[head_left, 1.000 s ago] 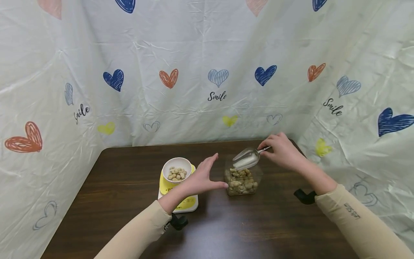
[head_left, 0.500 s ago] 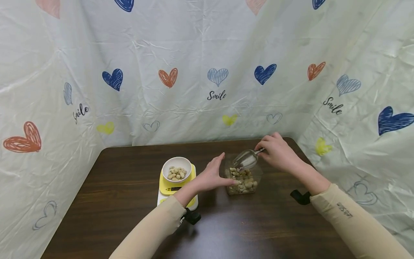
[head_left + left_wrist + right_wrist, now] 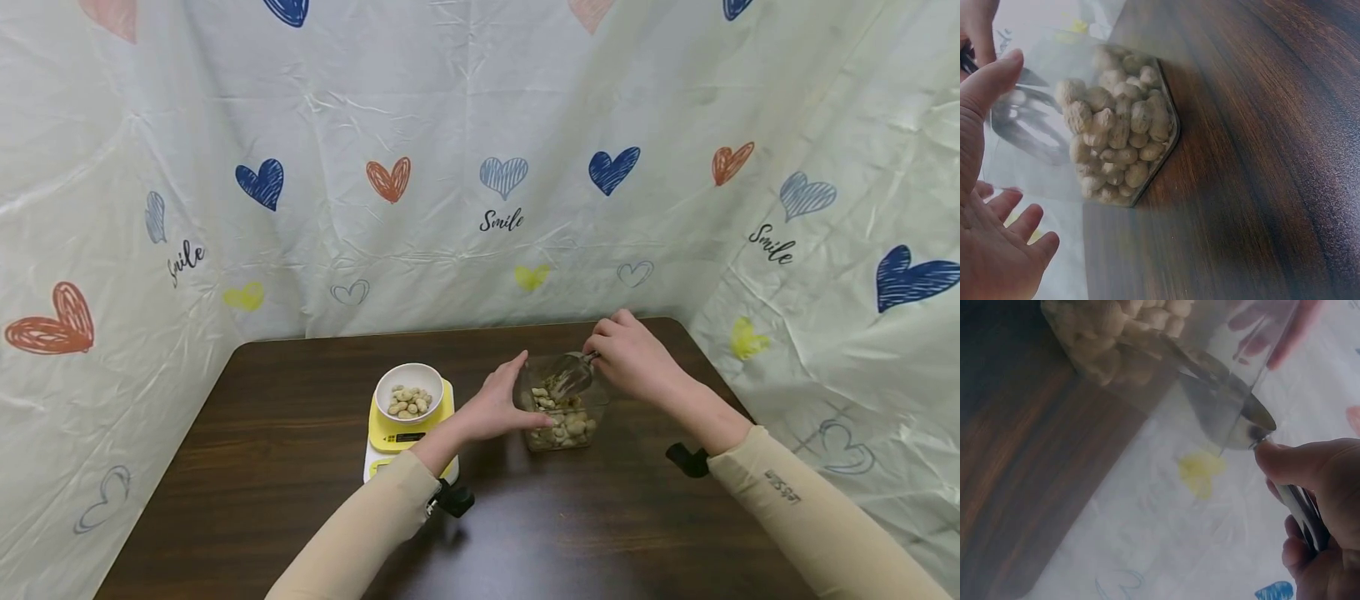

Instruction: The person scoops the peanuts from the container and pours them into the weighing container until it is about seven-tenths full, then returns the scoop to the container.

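Note:
A clear, square-sided container (image 3: 602,402) of unshelled peanuts (image 3: 1119,125) stands on the table right of centre. My right hand (image 3: 633,358) grips the handle of a metal scoop (image 3: 573,372). In the right wrist view the scoop's bowl (image 3: 1225,415) dips inside the container, its front end among the peanuts. My left hand (image 3: 491,410) is spread at the container's left side, the thumb (image 3: 997,78) across the near wall in view and the other fingers (image 3: 1025,222) loosely extended by the rim.
Left of the container, a white bowl (image 3: 431,379) with several peanuts sits on a yellow and white kitchen scale (image 3: 384,435). My left forearm partly covers the scale. A white heart-printed curtain (image 3: 427,275) hangs behind the dark wooden table (image 3: 285,433).
The scoop has gone down from above the container into the peanuts, moving slightly left with my right hand. My left hand has shifted right, up to the container.

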`<move>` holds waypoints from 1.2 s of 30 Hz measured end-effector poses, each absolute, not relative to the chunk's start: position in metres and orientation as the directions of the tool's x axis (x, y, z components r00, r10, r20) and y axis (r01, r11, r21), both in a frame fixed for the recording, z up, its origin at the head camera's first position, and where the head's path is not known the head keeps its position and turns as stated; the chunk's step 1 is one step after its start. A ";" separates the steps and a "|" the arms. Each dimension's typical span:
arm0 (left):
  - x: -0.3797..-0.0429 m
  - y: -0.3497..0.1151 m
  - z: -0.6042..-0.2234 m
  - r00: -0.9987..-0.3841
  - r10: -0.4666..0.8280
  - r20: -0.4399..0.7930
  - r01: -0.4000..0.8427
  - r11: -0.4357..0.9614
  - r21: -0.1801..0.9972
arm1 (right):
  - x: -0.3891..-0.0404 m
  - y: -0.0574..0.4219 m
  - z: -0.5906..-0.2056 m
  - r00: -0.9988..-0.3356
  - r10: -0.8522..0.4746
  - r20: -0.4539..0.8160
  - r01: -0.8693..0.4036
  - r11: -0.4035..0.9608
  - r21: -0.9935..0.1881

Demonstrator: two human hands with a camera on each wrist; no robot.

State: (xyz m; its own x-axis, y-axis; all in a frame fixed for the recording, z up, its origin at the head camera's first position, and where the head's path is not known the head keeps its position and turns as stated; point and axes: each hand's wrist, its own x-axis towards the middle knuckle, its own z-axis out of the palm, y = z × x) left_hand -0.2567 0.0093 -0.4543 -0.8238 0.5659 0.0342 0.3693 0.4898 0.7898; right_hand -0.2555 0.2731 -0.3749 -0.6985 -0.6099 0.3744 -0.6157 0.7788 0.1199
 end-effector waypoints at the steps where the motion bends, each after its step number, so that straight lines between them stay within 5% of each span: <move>1: -0.257 0.009 -0.454 -0.824 0.566 0.037 0.372 0.490 0.788 | -0.256 0.272 -0.376 -0.683 -0.623 0.380 -0.624 0.769 0.140; 7: -0.258 0.008 -0.455 -0.823 0.566 0.037 0.370 0.486 0.792 | -0.261 0.266 -0.391 -0.625 -0.682 0.380 -0.661 0.721 0.206; 17: -0.260 0.007 -0.456 -0.825 0.564 0.033 0.368 0.493 0.788 | -0.267 0.254 -0.388 -0.702 -0.664 0.259 -0.652 0.745 0.144; 36: -0.261 0.009 -0.459 -0.829 0.556 0.053 0.389 0.506 0.770 | -0.282 0.268 -0.373 -0.807 -0.591 -0.001 -0.577 0.788 -0.214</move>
State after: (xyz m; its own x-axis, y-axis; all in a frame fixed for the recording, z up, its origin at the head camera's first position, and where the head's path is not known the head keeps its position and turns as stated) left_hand -0.2609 0.0086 -0.4585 -0.8294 0.5562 0.0529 0.3886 0.5063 0.7698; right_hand -0.2818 0.2675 -0.3732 -0.8069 -0.5906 -0.0006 -0.5769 0.7884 -0.2138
